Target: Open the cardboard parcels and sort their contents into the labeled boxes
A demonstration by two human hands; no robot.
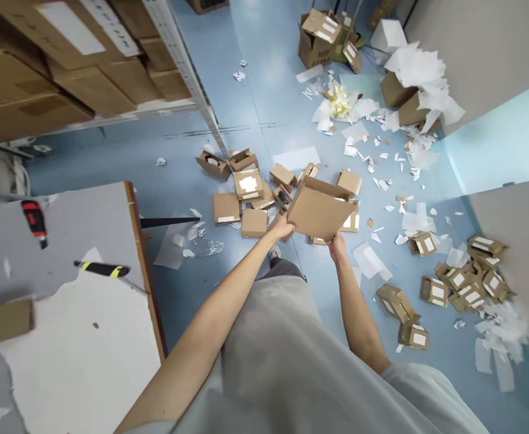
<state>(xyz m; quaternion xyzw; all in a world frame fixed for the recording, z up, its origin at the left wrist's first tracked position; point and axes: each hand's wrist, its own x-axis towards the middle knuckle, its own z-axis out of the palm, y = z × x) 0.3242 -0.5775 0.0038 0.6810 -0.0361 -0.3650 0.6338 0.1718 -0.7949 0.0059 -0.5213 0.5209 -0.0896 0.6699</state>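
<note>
Between my two hands I hold a brown cardboard box point(321, 208) out in front of me, above the floor. My left hand point(281, 228) grips its lower left corner, with the fingers partly hidden behind the cardboard. At the bottom edge on the right, my right hand point(337, 246) is closed on the same box. Below and beyond it lies a pile of small cardboard boxes point(254, 223), some with open flaps. One box with a torn white label point(248, 184) rests on top of that pile.
A table point(87, 232) at left bears a red-and-black tool point(34, 223), a yellow-and-black utility knife point(102, 269) and a white sheet point(87, 349). Shelving point(196, 84) with large cartons point(105, 90) stands behind. Paper scraps point(373, 166) and more small boxes point(467, 289) litter the floor at right.
</note>
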